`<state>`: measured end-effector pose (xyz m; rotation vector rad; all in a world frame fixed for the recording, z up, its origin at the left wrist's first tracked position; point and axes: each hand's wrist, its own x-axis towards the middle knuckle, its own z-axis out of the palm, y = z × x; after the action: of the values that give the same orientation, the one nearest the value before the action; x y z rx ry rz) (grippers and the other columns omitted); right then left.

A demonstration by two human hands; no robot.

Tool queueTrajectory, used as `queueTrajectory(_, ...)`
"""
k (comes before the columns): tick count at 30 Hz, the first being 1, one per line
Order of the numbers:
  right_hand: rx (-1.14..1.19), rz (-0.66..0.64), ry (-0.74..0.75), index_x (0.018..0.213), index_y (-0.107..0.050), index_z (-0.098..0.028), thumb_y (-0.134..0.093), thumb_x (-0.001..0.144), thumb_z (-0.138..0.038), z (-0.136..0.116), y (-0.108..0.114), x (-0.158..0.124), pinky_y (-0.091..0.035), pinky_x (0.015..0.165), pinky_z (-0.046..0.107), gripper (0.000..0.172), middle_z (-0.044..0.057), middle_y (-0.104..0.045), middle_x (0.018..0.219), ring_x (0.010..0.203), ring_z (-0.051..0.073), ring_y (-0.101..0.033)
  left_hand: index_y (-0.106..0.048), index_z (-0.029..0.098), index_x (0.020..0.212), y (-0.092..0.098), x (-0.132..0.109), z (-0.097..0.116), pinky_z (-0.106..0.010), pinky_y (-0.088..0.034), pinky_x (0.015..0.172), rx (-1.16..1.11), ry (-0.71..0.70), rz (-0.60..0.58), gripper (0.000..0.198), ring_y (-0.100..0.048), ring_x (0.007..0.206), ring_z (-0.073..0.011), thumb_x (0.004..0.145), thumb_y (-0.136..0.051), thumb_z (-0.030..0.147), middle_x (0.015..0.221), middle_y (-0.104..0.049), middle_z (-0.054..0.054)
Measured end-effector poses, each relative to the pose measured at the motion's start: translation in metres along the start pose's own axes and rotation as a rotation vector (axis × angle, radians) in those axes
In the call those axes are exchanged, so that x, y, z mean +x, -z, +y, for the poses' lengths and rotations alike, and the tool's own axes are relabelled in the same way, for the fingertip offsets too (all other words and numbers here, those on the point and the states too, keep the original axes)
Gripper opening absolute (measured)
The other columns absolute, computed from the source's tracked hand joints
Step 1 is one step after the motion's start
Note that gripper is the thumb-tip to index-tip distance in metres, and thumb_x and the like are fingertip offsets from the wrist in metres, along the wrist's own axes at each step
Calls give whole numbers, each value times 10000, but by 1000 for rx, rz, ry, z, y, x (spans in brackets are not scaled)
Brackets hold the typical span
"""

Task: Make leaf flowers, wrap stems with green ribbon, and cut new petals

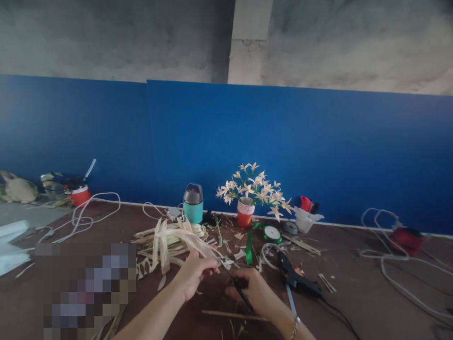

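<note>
My left hand [194, 273] is closed, pinching a pale dried leaf strip [198, 242] that leads up to a loose pile of the same strips [166, 238]. My right hand [254, 289] is closed round black scissors [236, 284], whose blades point up towards the strip by my left fingers. Both hands hover low over the brown table [354, 293]. A thin stick [233, 315] lies on the table just in front of my right wrist.
A black glue gun [296, 278] lies right of my right hand, its cord running off to the right. Behind stand a teal flask [193, 203], a red cup of straw flowers [245, 215], and a green ribbon roll [272, 233]. White cables [389, 271] loop at both sides.
</note>
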<state>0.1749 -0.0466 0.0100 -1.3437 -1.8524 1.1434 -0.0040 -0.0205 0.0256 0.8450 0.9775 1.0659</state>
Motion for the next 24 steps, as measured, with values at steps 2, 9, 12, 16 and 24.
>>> queueTrajectory(2,-2,1,0,696,-683,-124,-640,659,-247,3,0,1,-282,481,188,136,-45,-449,537,527,84,-340,-592,153,896,1,1,-1,-215,-370,544,8,0,2,354,-532,538,-95,556,-652,75,623,-616,37)
queueTrajectory(9,28,-19,-10,719,-695,-118,-668,667,-296,7,0,2,-296,475,178,188,-37,-483,552,525,82,-356,-564,149,944,5,4,-3,-219,-363,564,59,4,-12,371,-521,564,-93,583,-637,107,655,-600,44)
queueTrajectory(12,1,1,-33,708,-694,-125,-681,658,-306,6,0,2,-285,459,177,189,-37,-486,542,513,81,-359,-561,141,943,3,2,-1,-227,-358,563,96,-13,2,364,-520,576,-103,587,-636,125,645,-587,41)
queueTrajectory(16,23,2,-47,718,-699,-124,-674,650,-283,6,-1,2,-278,455,180,175,-40,-479,523,499,79,-358,-567,134,955,0,-1,3,-238,-356,568,137,-53,3,368,-512,578,-112,590,-605,123,641,-580,36)
queueTrajectory(24,43,16,-37,724,-699,-119,-664,645,-228,11,-3,2,-299,477,179,139,-38,-489,530,528,87,-395,-548,116,1040,0,0,3,-255,-365,574,223,-82,-36,442,-510,596,-132,599,-585,121,657,-586,24)
